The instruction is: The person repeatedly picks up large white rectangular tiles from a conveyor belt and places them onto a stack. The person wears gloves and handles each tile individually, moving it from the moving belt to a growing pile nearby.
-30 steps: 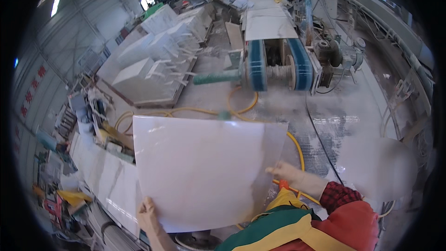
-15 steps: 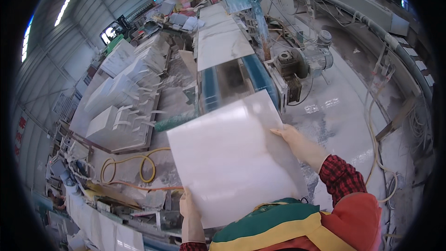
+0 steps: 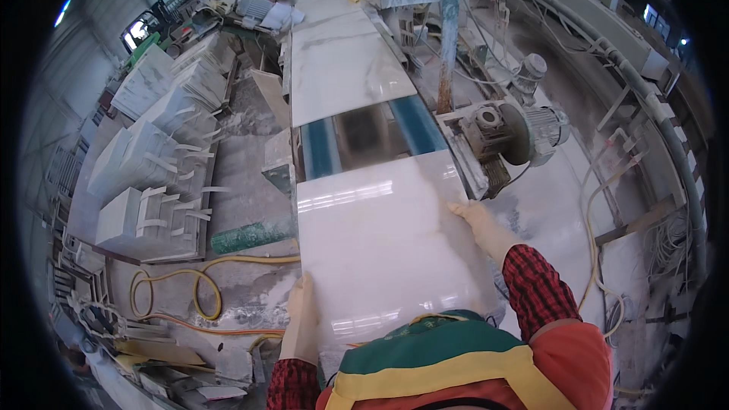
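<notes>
Glossy white slab (image 3: 387,235) is in front of the person, lying roughly flat, far edge overlapping the near end of the blue belts (image 3: 320,150) on the conveyor; can't tell if it touches them. Left hand (image 3: 301,319) has hold of the slab's left edge near the body, fingers closed up against the side, their wrap underneath hidden. Right hand (image 3: 484,229) holds the right edge farther forward, thumb side over the top, fingers partly curled, tips under the slab not visible. Green apron (image 3: 425,349) covers part of the slab's near edge. Beyond the belts, more pale slabs (image 3: 342,64) lie along the conveyor; motor (image 3: 493,127) just right of it. Left: green cylinder (image 3: 250,236), yellow hose (image 3: 209,296) on the floor, stacked slabs (image 3: 118,220) farther out.
</notes>
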`<state>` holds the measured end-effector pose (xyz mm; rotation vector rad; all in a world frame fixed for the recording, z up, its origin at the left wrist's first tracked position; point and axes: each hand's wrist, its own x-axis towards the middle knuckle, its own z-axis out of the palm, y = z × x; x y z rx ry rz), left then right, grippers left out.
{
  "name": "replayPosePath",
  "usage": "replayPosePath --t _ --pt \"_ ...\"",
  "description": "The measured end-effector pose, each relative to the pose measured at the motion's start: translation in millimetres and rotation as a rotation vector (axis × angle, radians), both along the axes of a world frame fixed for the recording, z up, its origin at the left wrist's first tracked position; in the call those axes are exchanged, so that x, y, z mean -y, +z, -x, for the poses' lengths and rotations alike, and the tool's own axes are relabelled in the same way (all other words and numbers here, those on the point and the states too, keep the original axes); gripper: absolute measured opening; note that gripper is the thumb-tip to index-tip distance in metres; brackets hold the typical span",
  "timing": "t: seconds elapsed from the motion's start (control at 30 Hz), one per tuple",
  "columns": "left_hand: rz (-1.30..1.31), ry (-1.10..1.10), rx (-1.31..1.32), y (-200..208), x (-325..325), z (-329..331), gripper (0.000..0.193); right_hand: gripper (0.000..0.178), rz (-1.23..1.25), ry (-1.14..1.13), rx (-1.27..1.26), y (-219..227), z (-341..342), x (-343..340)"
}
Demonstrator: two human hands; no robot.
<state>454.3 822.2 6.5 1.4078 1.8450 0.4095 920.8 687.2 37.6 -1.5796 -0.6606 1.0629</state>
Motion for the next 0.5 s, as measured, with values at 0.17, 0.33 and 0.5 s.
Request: replayPosePath --t 0.17,0.33,0.5 --pt "0.144 -0.078 0.023 53.9 -51.7 -37.0 0.072 0.042 0.144 0.01 0.101 24.0 -10.4 -26.0" --pt "0.174 -0.094 -0.059 20.7 -96.5 -43.0 0.073 0.048 0.252 -0.014 -0.543 63.9 2.9 -16.5" --pt "0.272 -0.012 0.202 1.4 -130.0 -56.2 0.071 0.049 0.221 0.01 -0.446 -4.6 -16.2 56.1"
